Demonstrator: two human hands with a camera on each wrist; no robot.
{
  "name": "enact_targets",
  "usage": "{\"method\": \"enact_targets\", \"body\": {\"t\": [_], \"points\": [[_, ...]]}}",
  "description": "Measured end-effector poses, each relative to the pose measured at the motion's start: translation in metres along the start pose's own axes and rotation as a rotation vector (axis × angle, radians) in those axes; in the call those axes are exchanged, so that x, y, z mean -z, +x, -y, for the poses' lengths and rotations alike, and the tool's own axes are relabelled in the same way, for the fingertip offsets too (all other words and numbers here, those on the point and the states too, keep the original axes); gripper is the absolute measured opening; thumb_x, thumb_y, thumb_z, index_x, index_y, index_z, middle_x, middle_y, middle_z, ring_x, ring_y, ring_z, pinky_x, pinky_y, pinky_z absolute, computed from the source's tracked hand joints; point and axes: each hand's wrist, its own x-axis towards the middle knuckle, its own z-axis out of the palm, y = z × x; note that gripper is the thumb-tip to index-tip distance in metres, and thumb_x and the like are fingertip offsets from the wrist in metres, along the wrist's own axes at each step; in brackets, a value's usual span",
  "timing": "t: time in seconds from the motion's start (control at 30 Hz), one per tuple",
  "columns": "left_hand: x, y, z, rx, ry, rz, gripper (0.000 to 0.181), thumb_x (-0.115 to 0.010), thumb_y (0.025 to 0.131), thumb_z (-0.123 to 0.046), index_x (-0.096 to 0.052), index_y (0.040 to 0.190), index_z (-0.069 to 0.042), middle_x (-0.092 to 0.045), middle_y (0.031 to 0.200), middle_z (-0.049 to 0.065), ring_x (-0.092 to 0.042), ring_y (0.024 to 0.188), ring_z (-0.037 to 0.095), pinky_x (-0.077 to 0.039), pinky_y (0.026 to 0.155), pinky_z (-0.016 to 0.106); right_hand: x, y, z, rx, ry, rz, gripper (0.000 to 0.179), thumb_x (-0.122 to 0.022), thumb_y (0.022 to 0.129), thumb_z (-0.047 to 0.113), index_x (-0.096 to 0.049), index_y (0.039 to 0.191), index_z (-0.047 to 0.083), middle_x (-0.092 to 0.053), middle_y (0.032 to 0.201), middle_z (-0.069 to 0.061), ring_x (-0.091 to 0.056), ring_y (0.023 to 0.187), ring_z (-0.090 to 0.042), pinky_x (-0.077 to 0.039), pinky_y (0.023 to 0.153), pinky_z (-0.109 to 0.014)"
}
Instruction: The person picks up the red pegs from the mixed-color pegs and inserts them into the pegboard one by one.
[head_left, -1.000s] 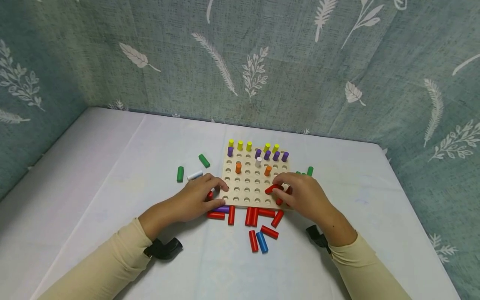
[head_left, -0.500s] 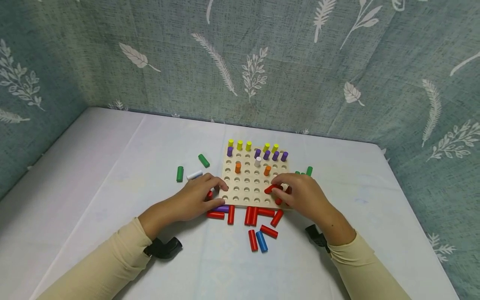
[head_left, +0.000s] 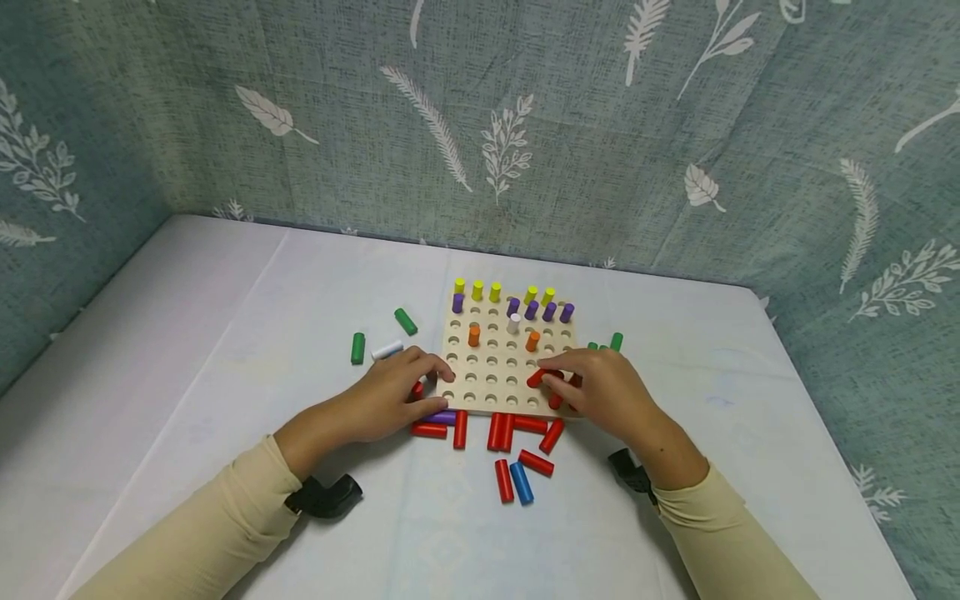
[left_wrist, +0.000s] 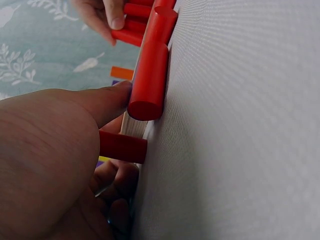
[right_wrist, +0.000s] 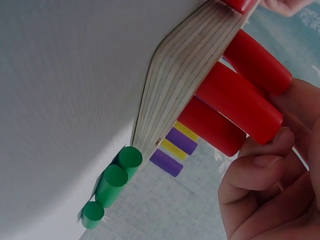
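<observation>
A wooden pegboard [head_left: 501, 388] lies mid-table, with upright yellow, purple, white and orange pegs toward its far side. My left hand [head_left: 390, 393] rests at its near left corner, thumb and index finger touching the board. Under that hand, in the left wrist view, is a red peg [left_wrist: 125, 146]. Over the board's near right part, my right hand [head_left: 603, 386] pinches a red peg [head_left: 536, 377] between thumb and fingers; the peg leans in the head view. Other red pegs [right_wrist: 212, 126] stand close beside it, partly hidden by the hand in the head view.
Several loose red pegs [head_left: 535, 462] and a blue peg [head_left: 522, 483] lie before the board. A purple peg [head_left: 446, 417] lies along its near edge. Green pegs [head_left: 358, 348] and a white peg [head_left: 387, 350] lie left; more green pegs [right_wrist: 111, 181] lie right.
The view shifts very slightly. Both hands keep their places, and the red peg at my right fingers barely moves.
</observation>
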Motion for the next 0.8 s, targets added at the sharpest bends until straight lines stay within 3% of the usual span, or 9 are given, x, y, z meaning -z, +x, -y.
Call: {"method": "enact_targets", "body": {"t": [0.43,0.8], "points": [[0.0001,-0.0004,0.0004,0.002,-0.003,0.005,0.037,-0.075,0.090,-0.035,-0.058,0.122,-0.029,-0.056,0.117,-0.001,-0.051,0.108,0.018,-0.051,0.091,0.035,-0.0014,0.0000,-0.0006,0.044,-0.001,-0.019,0.027,-0.078,0.087,0.023,-0.077,0.113,0.015,-0.078,0.101,-0.001,-0.060,0.075,-0.010,-0.051,0.066,-0.023],[-0.0019,0.0004,0.0011,0.010,-0.014,0.005,0.037,-0.075,0.089,-0.035,-0.058,0.122,-0.030,-0.057,0.118,-0.001,-0.052,0.109,0.018,-0.053,0.092,0.036,-0.0017,-0.0008,-0.0024,0.054,-0.004,-0.002,0.029,-0.078,0.088,0.023,-0.076,0.116,0.016,-0.077,0.105,-0.001,-0.068,0.086,-0.015,-0.054,0.070,-0.025]]}}
